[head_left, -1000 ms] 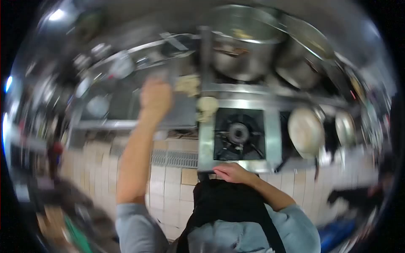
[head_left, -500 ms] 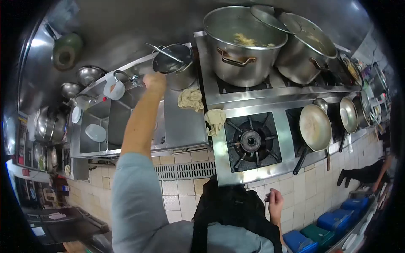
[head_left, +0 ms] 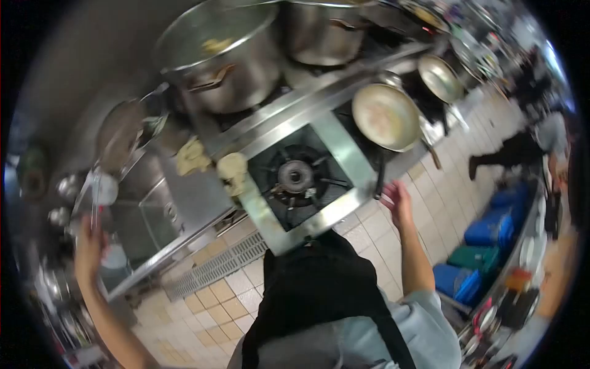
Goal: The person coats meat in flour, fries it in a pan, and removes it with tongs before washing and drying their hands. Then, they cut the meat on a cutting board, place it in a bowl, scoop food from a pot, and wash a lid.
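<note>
On the left, my left hand (head_left: 90, 251) is closed around the handle of a long-handled strainer (head_left: 120, 136). Its wide round head, blurred by motion, is raised above the back of the sink (head_left: 144, 212) and hides part of the pot behind it. A white container (head_left: 104, 188) lies close to the handle. My right hand (head_left: 398, 204) has its fingers apart and holds nothing. Its fingertips come right beside the black handle of a light-coloured frying pan (head_left: 386, 118) on the stove.
A large stockpot (head_left: 230, 77) and a second one (head_left: 322, 37) stand on the rear burners. Before me is a bare gas burner (head_left: 295, 176); cloths (head_left: 192, 157) lie left of it. Blue bins (head_left: 488, 230) line the right, where a person (head_left: 513, 150) stands farther off.
My left hand has moved left from the pot, now with the strainer. My right hand has risen toward the pan handle and its fingers have spread. The view has turned.
</note>
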`<control>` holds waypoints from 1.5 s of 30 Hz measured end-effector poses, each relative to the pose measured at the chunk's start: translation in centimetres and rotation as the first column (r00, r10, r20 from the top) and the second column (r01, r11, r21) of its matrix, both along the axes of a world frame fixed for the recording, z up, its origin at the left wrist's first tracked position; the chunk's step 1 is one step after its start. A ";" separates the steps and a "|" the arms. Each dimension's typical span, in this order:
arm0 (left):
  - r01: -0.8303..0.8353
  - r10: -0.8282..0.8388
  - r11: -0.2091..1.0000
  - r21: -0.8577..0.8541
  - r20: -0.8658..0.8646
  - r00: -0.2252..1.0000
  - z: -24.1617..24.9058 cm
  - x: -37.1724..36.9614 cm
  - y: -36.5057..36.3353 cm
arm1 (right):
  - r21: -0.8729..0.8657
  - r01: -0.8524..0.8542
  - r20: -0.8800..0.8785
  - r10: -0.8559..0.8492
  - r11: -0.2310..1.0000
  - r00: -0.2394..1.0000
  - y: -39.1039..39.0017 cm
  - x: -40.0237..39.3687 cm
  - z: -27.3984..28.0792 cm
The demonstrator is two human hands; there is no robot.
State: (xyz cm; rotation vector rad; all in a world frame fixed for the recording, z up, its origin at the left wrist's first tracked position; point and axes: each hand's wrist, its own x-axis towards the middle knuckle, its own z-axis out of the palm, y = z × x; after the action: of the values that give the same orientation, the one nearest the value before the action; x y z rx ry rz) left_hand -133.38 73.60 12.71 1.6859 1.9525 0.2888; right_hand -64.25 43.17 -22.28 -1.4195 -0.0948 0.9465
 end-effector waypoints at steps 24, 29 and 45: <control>-0.701 0.699 0.661 -0.266 0.557 0.448 -18.4 6.5 -32.5 | 0.237 -0.028 -0.633 0.176 0.971 0.754 1.3 -1.4 5.0; -0.655 0.618 0.708 -0.262 0.680 0.396 -20.5 4.0 -29.0 | 0.094 -0.360 -0.516 0.355 0.928 0.780 -2.1 -6.3 10.6; -0.454 0.504 0.844 -0.284 0.708 0.494 -21.5 -20.0 -20.5 | 0.324 -0.522 -0.757 0.547 0.789 0.357 4.2 -36.0 14.8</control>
State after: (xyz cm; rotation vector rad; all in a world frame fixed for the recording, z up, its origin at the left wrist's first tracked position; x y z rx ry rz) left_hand -153.41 53.06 -8.80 0.6851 1.6486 0.9759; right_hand -100.22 47.33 -7.51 -0.7461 0.1545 2.1125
